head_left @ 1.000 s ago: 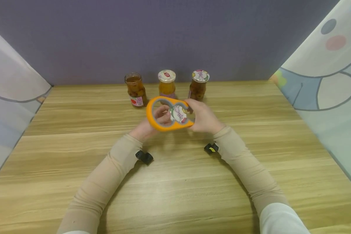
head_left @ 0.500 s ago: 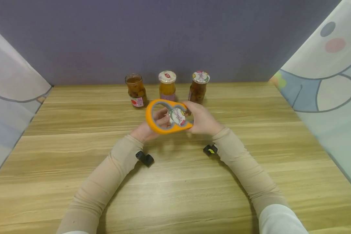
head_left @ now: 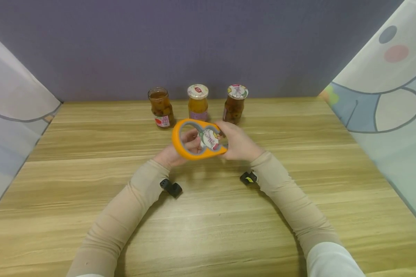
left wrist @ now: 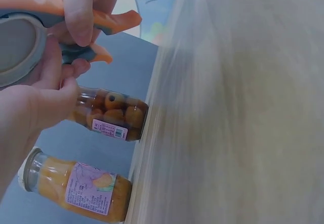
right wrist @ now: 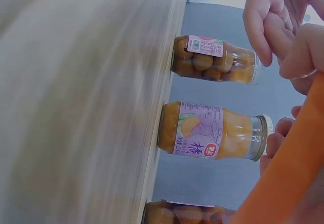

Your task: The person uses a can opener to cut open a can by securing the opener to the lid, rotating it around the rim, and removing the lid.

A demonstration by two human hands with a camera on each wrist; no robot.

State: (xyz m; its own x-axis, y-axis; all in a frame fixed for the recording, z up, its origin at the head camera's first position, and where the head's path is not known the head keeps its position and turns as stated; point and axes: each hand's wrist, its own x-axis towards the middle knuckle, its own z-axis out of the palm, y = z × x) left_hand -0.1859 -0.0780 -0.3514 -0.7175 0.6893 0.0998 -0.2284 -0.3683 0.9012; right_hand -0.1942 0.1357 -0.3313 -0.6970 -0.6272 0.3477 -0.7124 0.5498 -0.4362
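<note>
In the head view my right hand grips an orange and grey jar opener, held up over the table. A round jar lid, white with coloured print, shows inside the opener's smaller ring. My left hand reaches under the opener, its fingers pinching the lid's edge. The left wrist view shows the lid's pale underside beside the left fingers. Behind the hands stands a lidless glass jar of brown fruit. In the right wrist view the opener's orange side crosses the lower right.
A lidded jar with orange contents stands mid-row at the back, and a lidded jar of dark fruit to its right. A grey-purple panel rises behind the wooden table. Printed cartoon curtains hang at both sides.
Both hands, with the opener and lid, have sunk slightly toward the front in the head view. The lid has shifted a little left inside the opener. The jars stay in place.
</note>
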